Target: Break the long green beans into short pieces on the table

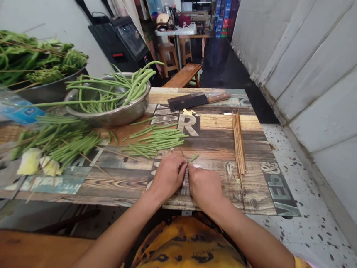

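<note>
Down at the near edge of the bench (124,179): left hand (167,175) and right hand (204,185) side by side, backs up, nearly touching at the thumbs. Fingers of both curled inward and pressed together at the tips, pinching a short bean piece (192,157) between them, with one green end poking out just above the right hand. Contents of the narrow gap under the palms: impossible to tell. Just beyond the hands, a loose heap of cut beans (155,142), lying flat on the wood and apart from the fingers. To the right, a bundle of thin bamboo sticks (239,143), laid lengthwise away from the body, near the right hand but not touching it. Further back, a cleaver (194,100) resting flat, wooden handle pointing right. Behind the heap to the left, a metal bowl (130,111) holding long beans (119,91), several draped over the rim. In front of the bowl, more uncut beans (62,140) spread across the bench, with pale yellow scraps (36,163) at their near end. At far left, a dark basin (47,91) piled with leafy greens (25,60).
</note>
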A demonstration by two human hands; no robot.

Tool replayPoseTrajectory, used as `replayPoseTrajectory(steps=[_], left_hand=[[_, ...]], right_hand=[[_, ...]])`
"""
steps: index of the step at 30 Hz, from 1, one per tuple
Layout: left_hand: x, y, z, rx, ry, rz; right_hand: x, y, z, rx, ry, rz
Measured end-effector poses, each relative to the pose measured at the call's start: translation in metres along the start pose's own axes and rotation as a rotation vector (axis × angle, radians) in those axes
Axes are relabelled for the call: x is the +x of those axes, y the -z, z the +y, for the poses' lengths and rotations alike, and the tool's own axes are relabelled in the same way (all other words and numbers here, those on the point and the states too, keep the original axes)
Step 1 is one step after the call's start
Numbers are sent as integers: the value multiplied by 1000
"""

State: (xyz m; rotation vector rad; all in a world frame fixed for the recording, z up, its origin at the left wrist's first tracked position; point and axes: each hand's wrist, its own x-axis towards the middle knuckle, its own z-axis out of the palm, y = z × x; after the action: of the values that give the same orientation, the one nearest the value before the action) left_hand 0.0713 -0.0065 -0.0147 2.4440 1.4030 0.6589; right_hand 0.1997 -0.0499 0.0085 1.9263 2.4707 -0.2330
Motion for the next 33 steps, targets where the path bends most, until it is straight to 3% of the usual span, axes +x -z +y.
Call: replayPoseTrajectory(steps=[9, 21, 24, 29, 33], left_hand=[[-2, -2, 3, -39, 15, 36], [0, -1, 9, 1, 52, 27], [-1, -1, 8, -21, 58, 40], [-3, -2, 5, -74, 61, 56], [0, -2, 4, -51, 81, 62]], right_hand=[[-47, -10, 16, -60, -23, 14], [-60, -19, 25, 4, 59, 73], [-76, -25, 31, 53, 94, 136], [-116, -39, 51, 242, 179, 358], [-139, -42, 64, 332, 184, 402]])
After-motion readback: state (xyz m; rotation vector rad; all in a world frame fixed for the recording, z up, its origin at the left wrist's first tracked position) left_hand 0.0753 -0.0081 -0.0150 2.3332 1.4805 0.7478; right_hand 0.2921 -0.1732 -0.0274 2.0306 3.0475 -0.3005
